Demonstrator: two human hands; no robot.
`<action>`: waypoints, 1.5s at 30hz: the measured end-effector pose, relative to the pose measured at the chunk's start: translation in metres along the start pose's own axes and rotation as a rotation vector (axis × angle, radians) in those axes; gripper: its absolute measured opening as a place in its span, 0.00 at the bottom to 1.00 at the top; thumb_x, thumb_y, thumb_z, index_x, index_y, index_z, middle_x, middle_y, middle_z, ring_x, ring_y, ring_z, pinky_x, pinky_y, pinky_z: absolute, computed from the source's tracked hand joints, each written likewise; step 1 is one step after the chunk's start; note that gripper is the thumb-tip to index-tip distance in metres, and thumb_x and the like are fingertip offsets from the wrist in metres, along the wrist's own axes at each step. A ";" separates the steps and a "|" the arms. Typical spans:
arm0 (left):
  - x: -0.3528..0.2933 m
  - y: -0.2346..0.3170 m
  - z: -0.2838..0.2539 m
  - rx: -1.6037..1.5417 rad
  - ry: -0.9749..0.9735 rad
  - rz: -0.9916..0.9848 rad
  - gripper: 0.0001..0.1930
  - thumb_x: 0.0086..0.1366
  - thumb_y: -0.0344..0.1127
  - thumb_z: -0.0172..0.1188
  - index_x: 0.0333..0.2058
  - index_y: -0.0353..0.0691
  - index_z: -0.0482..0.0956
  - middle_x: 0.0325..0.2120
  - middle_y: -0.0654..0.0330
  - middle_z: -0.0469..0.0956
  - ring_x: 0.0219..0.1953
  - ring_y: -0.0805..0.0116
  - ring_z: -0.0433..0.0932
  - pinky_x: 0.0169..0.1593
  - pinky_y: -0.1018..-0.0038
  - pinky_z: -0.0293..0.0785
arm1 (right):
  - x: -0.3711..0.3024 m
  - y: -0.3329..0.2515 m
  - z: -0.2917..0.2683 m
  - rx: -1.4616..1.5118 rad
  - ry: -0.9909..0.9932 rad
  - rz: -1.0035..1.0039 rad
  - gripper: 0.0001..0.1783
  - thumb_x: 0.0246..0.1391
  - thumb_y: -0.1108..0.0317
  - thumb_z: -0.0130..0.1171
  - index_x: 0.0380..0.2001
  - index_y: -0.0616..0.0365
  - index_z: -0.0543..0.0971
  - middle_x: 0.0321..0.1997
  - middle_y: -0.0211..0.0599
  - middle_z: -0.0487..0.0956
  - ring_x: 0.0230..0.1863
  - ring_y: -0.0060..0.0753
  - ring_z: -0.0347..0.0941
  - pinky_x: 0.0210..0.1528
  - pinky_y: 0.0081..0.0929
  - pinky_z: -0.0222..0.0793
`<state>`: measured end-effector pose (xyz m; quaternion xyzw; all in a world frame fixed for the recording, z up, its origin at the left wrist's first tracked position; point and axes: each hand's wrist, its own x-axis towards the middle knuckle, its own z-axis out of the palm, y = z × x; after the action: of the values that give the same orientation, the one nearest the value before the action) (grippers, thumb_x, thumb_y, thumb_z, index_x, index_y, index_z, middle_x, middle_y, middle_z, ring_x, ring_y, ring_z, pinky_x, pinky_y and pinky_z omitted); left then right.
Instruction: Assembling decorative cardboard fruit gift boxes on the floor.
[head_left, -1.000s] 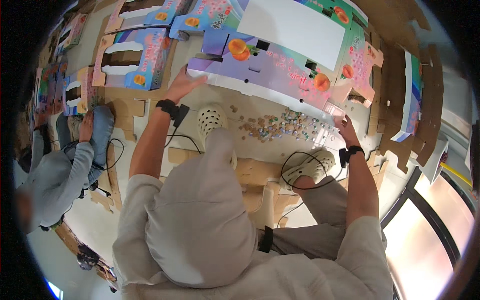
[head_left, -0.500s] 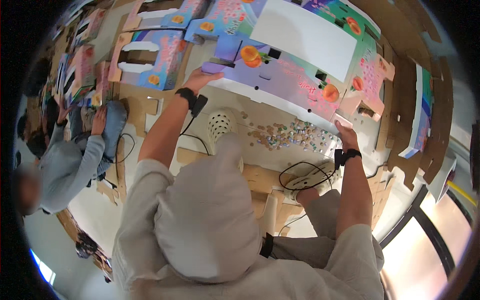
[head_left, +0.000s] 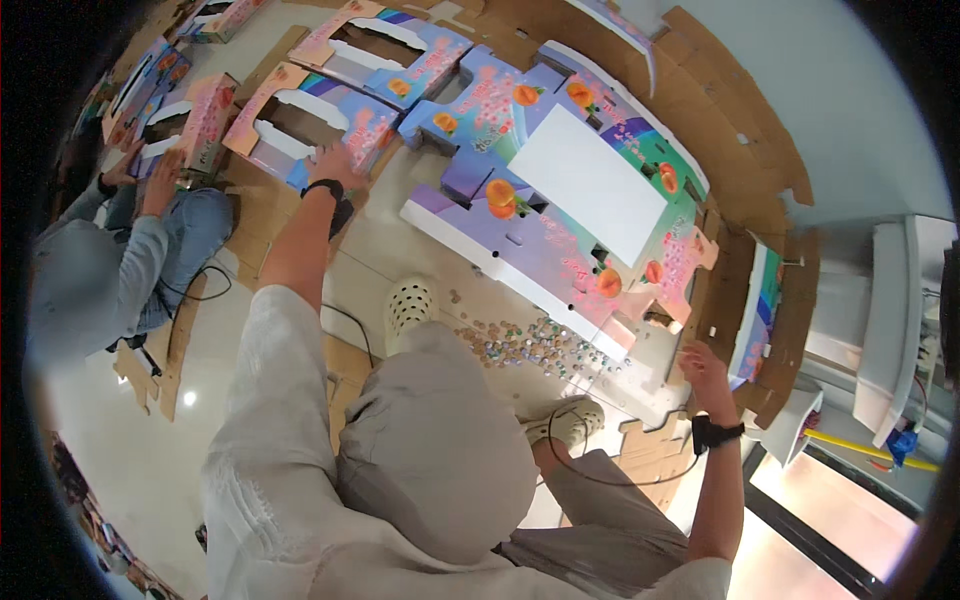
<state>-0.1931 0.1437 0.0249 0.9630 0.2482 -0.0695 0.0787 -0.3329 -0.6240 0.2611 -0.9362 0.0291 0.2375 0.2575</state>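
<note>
At the windowed box [head_left: 372,127], whether the left hand [head_left: 337,166] grips is unclear; the right hand [head_left: 706,372] curls loosely, empty.

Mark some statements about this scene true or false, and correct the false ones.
1. The person's left grip is at a windowed box; the right grip is not. True.
2. The big carton has a white panel. True.
3. The right grip is closed around the big carton. False: it is apart from the big carton, beyond its right-hand end.
4. Small discs lie scattered on the floor. True.
5. The person is barefoot. False: they wear pale clogs with holes.
</note>
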 end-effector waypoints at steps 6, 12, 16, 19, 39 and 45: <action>0.007 -0.002 -0.037 -0.021 -0.178 -0.033 0.50 0.48 0.52 0.78 0.67 0.40 0.67 0.66 0.47 0.73 0.69 0.49 0.70 0.70 0.38 0.60 | -0.119 -0.156 -0.020 -0.067 0.159 -0.248 0.16 0.63 0.72 0.66 0.52 0.64 0.81 0.51 0.41 0.86 0.54 0.37 0.82 0.61 0.32 0.73; -0.029 -0.051 -0.204 -0.853 -0.300 0.329 0.40 0.54 0.35 0.77 0.64 0.28 0.70 0.55 0.54 0.80 0.55 0.66 0.79 0.61 0.69 0.74 | -0.161 -0.216 0.008 0.016 -0.099 -0.445 0.25 0.61 0.64 0.69 0.59 0.60 0.78 0.49 0.47 0.86 0.51 0.47 0.83 0.56 0.38 0.75; -0.179 -0.019 -0.330 -0.904 -0.201 0.611 0.44 0.52 0.33 0.78 0.67 0.36 0.67 0.60 0.60 0.75 0.61 0.68 0.73 0.67 0.68 0.69 | -0.152 -0.235 0.000 0.095 0.087 -0.499 0.27 0.61 0.64 0.69 0.62 0.58 0.77 0.50 0.43 0.86 0.51 0.41 0.83 0.58 0.37 0.75; -0.295 0.026 -0.407 -0.510 0.192 0.924 0.48 0.47 0.35 0.78 0.67 0.36 0.65 0.56 0.52 0.74 0.60 0.56 0.72 0.67 0.62 0.67 | -0.153 -0.252 -0.014 0.538 0.190 -0.607 0.34 0.67 0.61 0.64 0.71 0.60 0.66 0.61 0.44 0.81 0.60 0.38 0.79 0.64 0.37 0.73; -0.510 0.297 -0.389 -0.193 0.089 1.512 0.22 0.53 0.43 0.77 0.41 0.37 0.80 0.38 0.51 0.81 0.44 0.44 0.79 0.50 0.59 0.75 | -0.201 -0.246 -0.041 1.167 1.102 -0.563 0.54 0.45 0.63 0.83 0.69 0.67 0.60 0.60 0.48 0.75 0.57 0.35 0.78 0.58 0.34 0.78; -0.496 0.318 -0.337 -0.455 0.249 1.587 0.19 0.53 0.43 0.76 0.34 0.40 0.78 0.30 0.55 0.79 0.37 0.45 0.77 0.46 0.59 0.71 | -0.196 -0.231 -0.043 1.321 1.084 -0.513 0.49 0.45 0.62 0.83 0.63 0.68 0.65 0.53 0.42 0.78 0.50 0.30 0.78 0.52 0.29 0.79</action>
<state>-0.4359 -0.3007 0.4777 0.8131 -0.4891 0.1655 0.2689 -0.4468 -0.4590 0.4918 -0.5582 0.0673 -0.3679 0.7406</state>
